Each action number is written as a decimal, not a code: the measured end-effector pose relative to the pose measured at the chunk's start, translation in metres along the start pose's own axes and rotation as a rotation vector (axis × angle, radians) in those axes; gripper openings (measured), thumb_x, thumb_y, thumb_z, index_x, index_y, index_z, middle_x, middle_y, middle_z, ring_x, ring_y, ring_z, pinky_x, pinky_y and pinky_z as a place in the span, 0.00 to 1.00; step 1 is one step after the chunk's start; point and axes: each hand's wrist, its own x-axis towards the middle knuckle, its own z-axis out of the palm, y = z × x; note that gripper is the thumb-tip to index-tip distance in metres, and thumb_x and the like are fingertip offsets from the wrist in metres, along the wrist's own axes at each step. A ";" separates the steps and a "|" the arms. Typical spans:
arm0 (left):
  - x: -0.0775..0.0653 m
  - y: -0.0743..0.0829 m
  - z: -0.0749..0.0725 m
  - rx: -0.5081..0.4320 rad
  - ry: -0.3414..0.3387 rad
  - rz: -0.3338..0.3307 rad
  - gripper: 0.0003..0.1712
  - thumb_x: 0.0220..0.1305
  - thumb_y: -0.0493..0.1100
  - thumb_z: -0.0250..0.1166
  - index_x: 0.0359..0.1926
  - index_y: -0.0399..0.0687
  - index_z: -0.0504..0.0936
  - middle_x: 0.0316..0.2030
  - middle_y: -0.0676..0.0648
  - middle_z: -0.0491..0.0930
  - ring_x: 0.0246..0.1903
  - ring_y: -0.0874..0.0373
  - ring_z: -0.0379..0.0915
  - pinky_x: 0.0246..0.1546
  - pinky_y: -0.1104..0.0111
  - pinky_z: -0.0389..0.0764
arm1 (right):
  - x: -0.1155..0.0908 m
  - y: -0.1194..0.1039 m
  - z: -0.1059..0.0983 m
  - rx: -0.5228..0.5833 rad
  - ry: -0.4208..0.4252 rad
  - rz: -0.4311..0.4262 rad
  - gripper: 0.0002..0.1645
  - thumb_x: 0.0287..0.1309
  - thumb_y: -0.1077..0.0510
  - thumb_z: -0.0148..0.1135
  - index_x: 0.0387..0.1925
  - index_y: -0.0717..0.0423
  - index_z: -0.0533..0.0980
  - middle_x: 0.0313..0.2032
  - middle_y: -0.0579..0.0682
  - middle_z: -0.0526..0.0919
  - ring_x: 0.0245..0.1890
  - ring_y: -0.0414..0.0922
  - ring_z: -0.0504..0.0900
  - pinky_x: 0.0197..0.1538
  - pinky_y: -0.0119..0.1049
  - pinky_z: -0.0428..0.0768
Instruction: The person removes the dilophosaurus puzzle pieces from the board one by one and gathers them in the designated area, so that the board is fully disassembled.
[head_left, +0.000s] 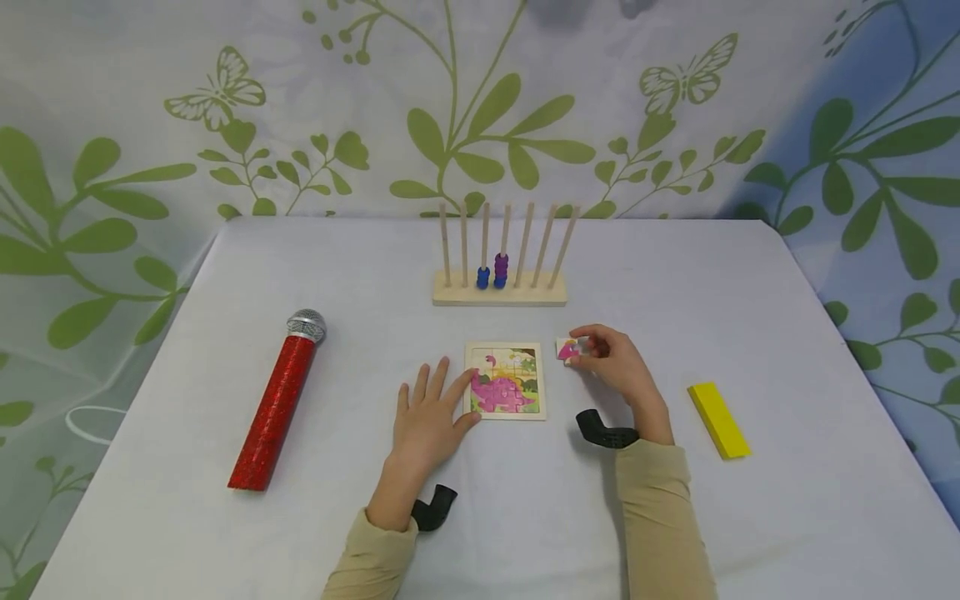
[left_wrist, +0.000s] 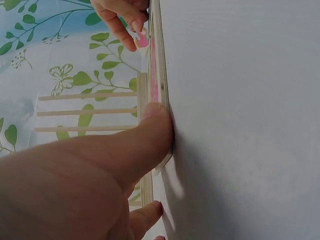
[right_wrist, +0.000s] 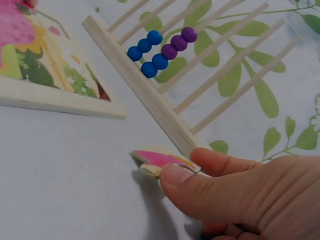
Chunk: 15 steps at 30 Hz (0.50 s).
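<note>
A wooden-framed jigsaw puzzle (head_left: 504,396) with a pink dinosaur picture lies flat on the white table. My left hand (head_left: 427,423) is spread at its left side, with thumb and index finger touching the frame; the left wrist view shows the thumb (left_wrist: 150,130) against the frame's edge. Just right of the puzzle, my right hand (head_left: 618,362) pinches a puzzle piece (head_left: 567,350) between thumb and fingers. In the right wrist view that puzzle piece (right_wrist: 162,159), pink with some yellow, is tilted and held above the table.
Behind the puzzle stands a wooden peg rack (head_left: 499,298) with blue and purple beads on two of its upright rods. A red microphone (head_left: 277,404) lies at the left. On the right is a yellow block (head_left: 718,421). A leaf-patterned cloth hangs behind the table.
</note>
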 end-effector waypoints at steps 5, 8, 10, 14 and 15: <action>0.000 0.000 0.000 -0.004 0.001 0.003 0.36 0.58 0.59 0.58 0.67 0.62 0.59 0.69 0.44 0.46 0.67 0.43 0.35 0.61 0.45 0.41 | 0.000 -0.001 0.002 -0.033 0.013 0.009 0.25 0.49 0.65 0.65 0.52 0.60 0.72 0.32 0.54 0.68 0.31 0.47 0.65 0.33 0.35 0.65; 0.000 -0.001 0.000 -0.003 -0.001 0.003 0.36 0.58 0.59 0.58 0.67 0.62 0.59 0.69 0.44 0.46 0.67 0.43 0.35 0.61 0.44 0.41 | 0.000 -0.005 0.004 -0.022 0.016 -0.025 0.27 0.49 0.64 0.66 0.53 0.60 0.71 0.33 0.55 0.70 0.31 0.47 0.67 0.33 0.34 0.67; 0.000 -0.001 -0.001 0.001 -0.002 0.001 0.36 0.58 0.59 0.58 0.67 0.62 0.58 0.69 0.44 0.46 0.67 0.43 0.35 0.61 0.44 0.41 | -0.001 -0.011 0.009 -0.012 -0.001 -0.066 0.26 0.49 0.63 0.66 0.52 0.60 0.71 0.33 0.56 0.71 0.31 0.47 0.68 0.32 0.35 0.68; 0.000 -0.001 -0.001 0.007 -0.007 0.001 0.36 0.58 0.60 0.57 0.67 0.63 0.58 0.69 0.44 0.46 0.67 0.43 0.35 0.61 0.45 0.41 | -0.002 -0.027 0.027 -0.021 -0.071 -0.157 0.23 0.50 0.60 0.66 0.49 0.60 0.73 0.34 0.56 0.73 0.30 0.47 0.70 0.32 0.37 0.69; 0.000 -0.001 -0.001 0.008 -0.009 0.002 0.36 0.59 0.60 0.57 0.67 0.63 0.58 0.69 0.44 0.46 0.67 0.43 0.35 0.61 0.45 0.41 | -0.002 -0.031 0.032 -0.031 -0.091 -0.178 0.22 0.51 0.59 0.65 0.49 0.60 0.74 0.34 0.56 0.73 0.30 0.47 0.70 0.32 0.38 0.69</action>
